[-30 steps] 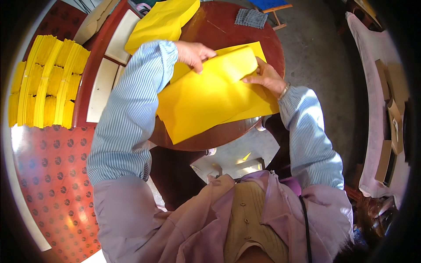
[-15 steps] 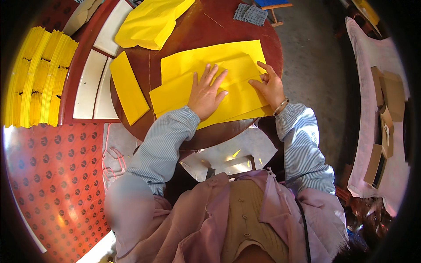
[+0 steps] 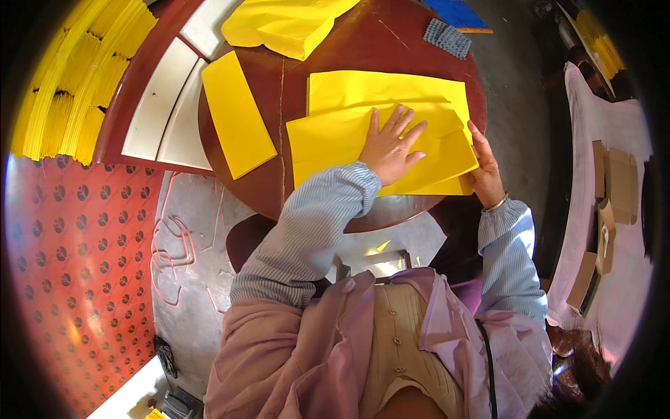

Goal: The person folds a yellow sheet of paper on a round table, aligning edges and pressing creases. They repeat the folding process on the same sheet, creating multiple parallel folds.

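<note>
Yellow paper sheets (image 3: 328, 143) lie overlapped on the round dark-red table (image 3: 391, 56). The upper one has a crease along its far edge, and a larger yellow sheet (image 3: 391, 85) shows behind it. Flat on the upper sheet, fingers spread, rests my left hand (image 3: 393, 148). My right hand (image 3: 486, 170) is at the sheets' right edge. Its index finger stretches up along that edge, and the thumb is apart from it by the near corner. A narrow folded yellow piece (image 3: 239, 115) lies to the left of the sheets.
A yellow stack (image 3: 283, 26) sits at the table's far side, near a grey bumpy pad (image 3: 447, 38). Bundled yellow pieces (image 3: 77, 84) stand at far left by white panels (image 3: 160, 101). Open cardboard boxes (image 3: 606, 230) lie on a pink-covered surface (image 3: 624, 279) at right.
The view has shifted, so the table appears farther right and higher. My right hand has moved from on top of the sheets to their right edge. My left hand stays on the upper sheet.
</note>
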Demonstrator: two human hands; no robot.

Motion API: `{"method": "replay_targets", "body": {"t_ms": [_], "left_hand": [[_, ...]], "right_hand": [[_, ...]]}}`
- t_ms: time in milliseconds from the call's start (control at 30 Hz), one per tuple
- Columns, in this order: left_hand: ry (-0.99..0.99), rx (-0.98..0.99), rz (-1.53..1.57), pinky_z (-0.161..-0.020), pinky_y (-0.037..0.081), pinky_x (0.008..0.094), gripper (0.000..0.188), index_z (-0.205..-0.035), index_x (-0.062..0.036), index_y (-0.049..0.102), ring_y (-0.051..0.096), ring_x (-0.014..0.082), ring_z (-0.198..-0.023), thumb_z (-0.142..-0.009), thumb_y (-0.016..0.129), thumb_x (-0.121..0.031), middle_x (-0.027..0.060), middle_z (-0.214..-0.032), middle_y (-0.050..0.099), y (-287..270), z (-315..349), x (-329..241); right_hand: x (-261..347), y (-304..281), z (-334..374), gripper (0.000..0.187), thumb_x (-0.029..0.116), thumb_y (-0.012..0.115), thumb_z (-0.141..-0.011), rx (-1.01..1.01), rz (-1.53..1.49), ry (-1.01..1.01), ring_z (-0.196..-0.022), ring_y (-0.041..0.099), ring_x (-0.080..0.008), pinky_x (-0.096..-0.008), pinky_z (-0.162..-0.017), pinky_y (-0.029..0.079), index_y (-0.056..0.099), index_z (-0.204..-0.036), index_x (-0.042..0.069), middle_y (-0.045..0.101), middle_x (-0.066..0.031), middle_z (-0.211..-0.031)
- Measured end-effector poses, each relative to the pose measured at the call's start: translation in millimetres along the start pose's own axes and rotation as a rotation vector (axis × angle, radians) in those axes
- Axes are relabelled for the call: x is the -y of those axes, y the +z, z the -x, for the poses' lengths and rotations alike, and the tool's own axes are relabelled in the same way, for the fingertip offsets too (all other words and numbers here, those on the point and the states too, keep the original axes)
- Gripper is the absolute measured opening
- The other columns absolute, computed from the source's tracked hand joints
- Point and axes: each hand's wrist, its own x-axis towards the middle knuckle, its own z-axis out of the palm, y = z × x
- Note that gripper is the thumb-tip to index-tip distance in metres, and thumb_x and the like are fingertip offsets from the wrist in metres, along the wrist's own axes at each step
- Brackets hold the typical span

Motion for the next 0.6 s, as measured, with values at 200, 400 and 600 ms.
{"method": "replay_targets", "body": {"t_ms": [200, 400, 600], "left_hand": [[0.0, 0.017, -0.018, -0.127, 0.004, 0.0688, 0.061, -0.16, -0.0221, 0.046, 0.017, 0.0316, -0.163, -0.104, 0.06, -0.045, 0.013, -0.172, 0.03, -3, 1, -4], [0.008, 0.087, -0.081, -0.126, 0.007, 0.0704, 0.064, -0.158, -0.0179, 0.048, 0.019, 0.028, -0.163, -0.099, 0.066, -0.038, 0.0099, -0.17, 0.036, -30, 13, 7], [0.04, 0.007, -0.036, -0.129, 0.018, 0.0596, 0.057, -0.151, -0.0099, 0.053, 0.032, 0.0267, -0.158, -0.098, 0.067, -0.025, 0.0099, -0.161, 0.048, -53, 38, 36]], "right_hand": [[12, -5, -15, 0.043, 0.0, 0.072, -0.096, -0.111, 1.296, -0.379, -0.127, 0.058, -0.0274, -0.0429, -0.113, 0.045, 0.075, -0.133, 0.022, 0.06, -0.011, -0.145], [42, 10, -29, 0.064, 0.005, 0.081, -0.08, 0.279, 1.557, -0.353, -0.156, 0.037, -0.0314, -0.0557, -0.126, 0.027, 0.07, -0.14, 0.023, 0.05, -0.0044, -0.164], [33, -1, -25, 0.049, 0.016, 0.074, -0.092, 0.239, 1.474, -0.389, -0.149, 0.049, -0.0307, -0.0553, -0.126, 0.028, 0.069, -0.14, 0.021, 0.061, -0.006, -0.153]]}}
